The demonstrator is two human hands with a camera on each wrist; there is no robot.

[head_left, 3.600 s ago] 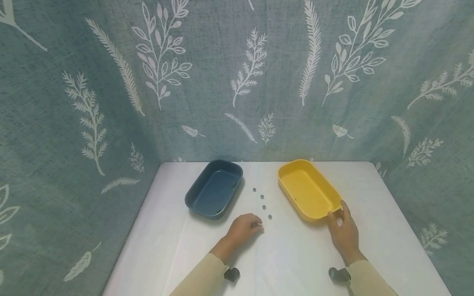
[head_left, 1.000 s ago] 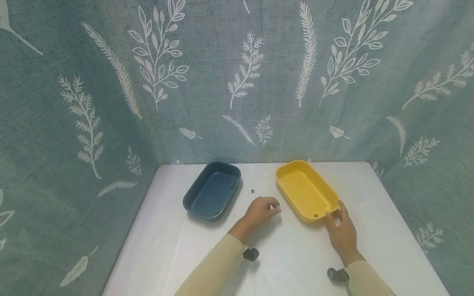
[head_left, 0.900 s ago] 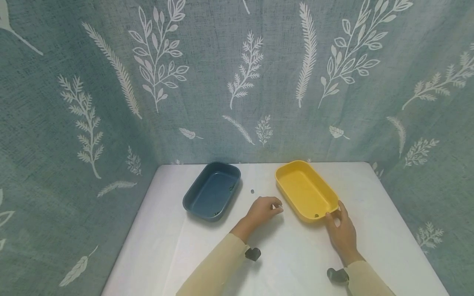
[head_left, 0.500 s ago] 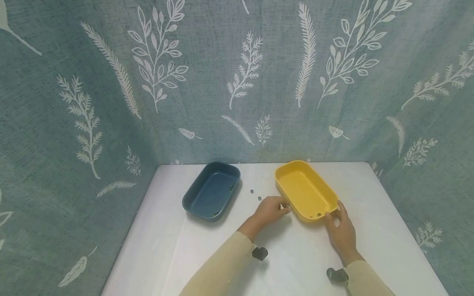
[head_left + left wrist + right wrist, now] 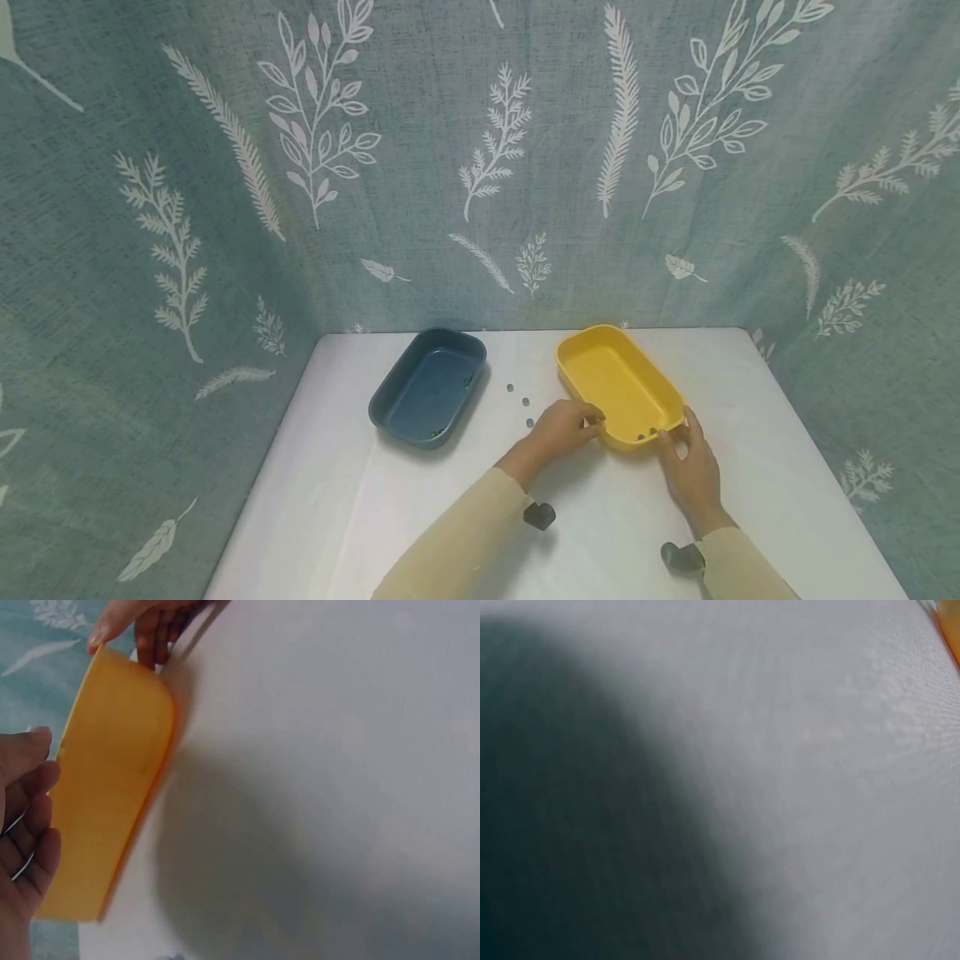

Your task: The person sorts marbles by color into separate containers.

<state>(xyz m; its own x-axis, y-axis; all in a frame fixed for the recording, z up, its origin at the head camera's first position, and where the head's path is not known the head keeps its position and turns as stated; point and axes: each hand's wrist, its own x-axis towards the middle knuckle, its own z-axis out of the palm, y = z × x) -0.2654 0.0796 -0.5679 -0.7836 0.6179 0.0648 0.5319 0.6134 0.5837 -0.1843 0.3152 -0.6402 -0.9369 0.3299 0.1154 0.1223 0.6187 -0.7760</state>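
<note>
My left hand (image 5: 567,427) is at the near-left rim of a yellow tray (image 5: 603,335), thumb and index finger pinched around a small round grey piece that the fingertips mostly hide. In the left wrist view, that hand's fingertips (image 5: 39,739) meet the tray's rim from outside. With thumb and fingers, my right hand (image 5: 693,475) grips the tray's near-right corner. Two small grey pieces (image 5: 652,432) lie inside the tray beside that grip. Left of the tray, three more small grey pieces (image 5: 526,402) lie in a loose line on the white table.
A dark blue tray (image 5: 431,383) stands at the back left, with dark specks along its right wall. Patterned green-blue cloth (image 5: 420,167) encloses the white table (image 5: 337,500) at the back and sides. The right wrist view shows mainly blurred table surface (image 5: 840,825).
My left hand has moved right to the yellow tray's rim. One grey piece has left the table row since the oldest frame. Pieces inside the tray have shifted right; the right hand stays put.
</note>
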